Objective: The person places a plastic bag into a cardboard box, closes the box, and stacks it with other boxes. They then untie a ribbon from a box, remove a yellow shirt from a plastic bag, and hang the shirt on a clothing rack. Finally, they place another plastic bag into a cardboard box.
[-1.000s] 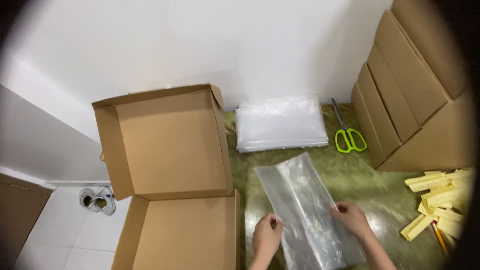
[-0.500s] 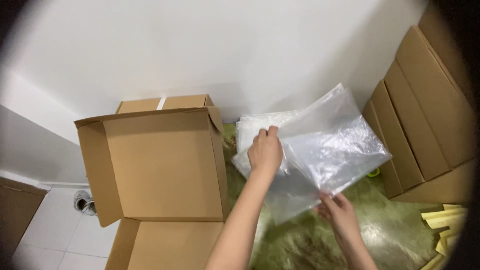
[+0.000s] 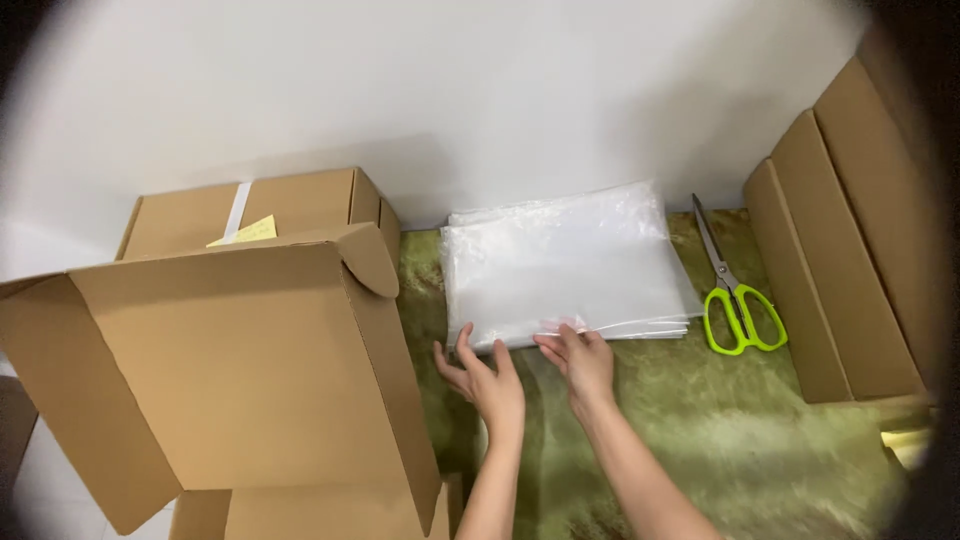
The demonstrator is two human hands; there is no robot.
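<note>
Plastic bags (image 3: 565, 265) stack touched by both hands' fingers (image 3: 560, 335).

Small packing workspace, open cardboard boxes (image 3: 230, 370) at left, flat cartons (image 3: 840, 260) stacked at right, pile of clear plastic bags (image 3: 565, 265), green-handled scissors (image 3: 735, 290), green marbled tabletop (image 3: 740, 440), plain white wall (image 3: 450, 90)

Green mat (image 3: 720, 440) lies open — open carton (image 3: 230, 370) blocks left, scissors (image 3: 735, 295) and flat boxes (image 3: 840, 260) right.

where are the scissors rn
In the head view the green-handled scissors lie on the green surface at right, between the stack of clear bags and the flat cardboard boxes.
</note>
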